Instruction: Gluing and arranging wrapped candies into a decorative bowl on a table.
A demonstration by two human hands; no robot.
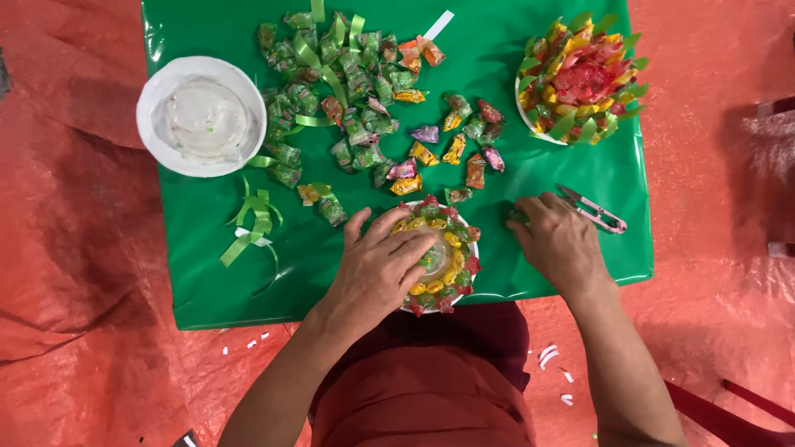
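Observation:
My left hand [377, 269] rests palm down on a white plate [472, 247] ringed with wrapped candies in red, yellow and green. Its fingers press the centre of that candy ring [451, 240]. My right hand [559, 240] lies on the green sheet [207, 273] just right of the plate, fingertips touching a small green-wrapped candy [517, 217]. Small pink snips [595, 210] lie beside that hand.
A pile of loose wrapped candies [356, 91] and green ribbon strips [257, 219] covers the middle of the sheet. A white bowl of paste [203, 116] stands at the left. A finished candy flower arrangement [580, 79] sits at the far right. Red tarp surrounds the green sheet.

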